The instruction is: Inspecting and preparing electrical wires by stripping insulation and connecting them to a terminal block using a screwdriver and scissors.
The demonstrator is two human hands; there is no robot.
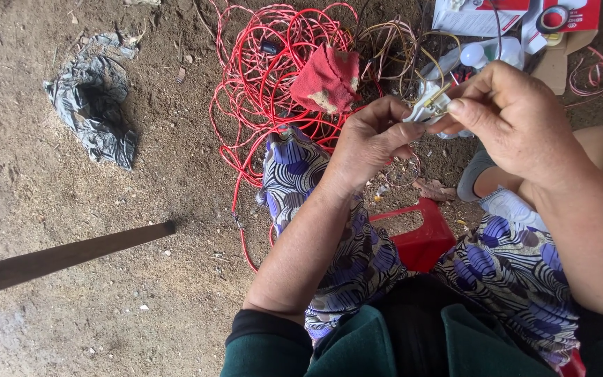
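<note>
My left hand point(370, 139) and my right hand point(511, 115) meet above my knees, both pinching a small white electrical fitting point(427, 108) with a yellow wire end sticking out of it. The fingers of both hands are closed around the piece. Below the hands lie my patterned blue and white trouser legs point(357, 244). A tangle of red wire point(266, 77) spreads on the dirt just beyond my left hand, with a red cloth point(326, 80) lying on top of it.
A low red plastic stool point(423, 237) is under me. A crumpled grey plastic sheet point(92, 105) lies at the left. A dark wooden stick point(64, 258) crosses the lower left. Cardboard, a roll of tape point(554, 17) and a white bulb point(474, 54) sit at the top right.
</note>
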